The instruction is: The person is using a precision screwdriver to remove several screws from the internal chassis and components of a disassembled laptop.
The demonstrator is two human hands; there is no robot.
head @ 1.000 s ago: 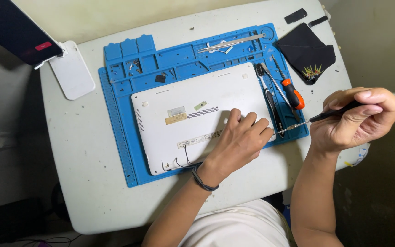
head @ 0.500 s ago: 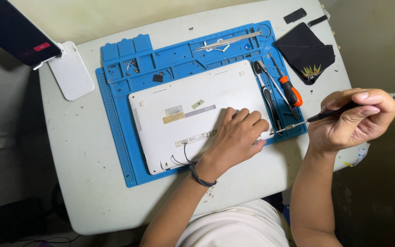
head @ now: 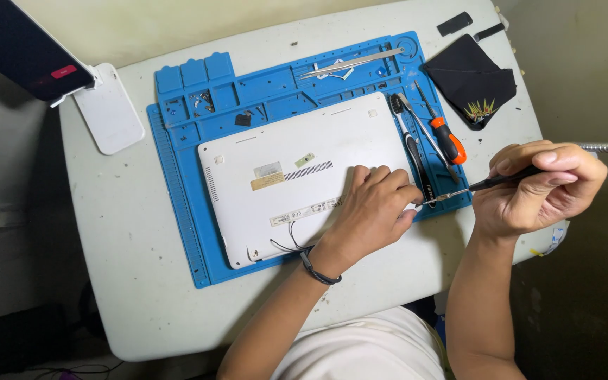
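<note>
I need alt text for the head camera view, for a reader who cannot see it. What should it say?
A person's left hand presses on a white laptop lying bottom-up on a blue repair mat, while the right hand holds a thin screwdriver with its tip at the laptop's corner. Tweezers, an orange-handled screwdriver and a black cloth lie nearby on the white table.

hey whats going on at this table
A person works on a white laptop lying bottom up on a blue mat. The left hand presses flat on the laptop's near right corner. The right hand holds a thin screwdriver, tip at that corner's edge. An orange-handled screwdriver, tweezers and a black cloth lie nearby.
</note>
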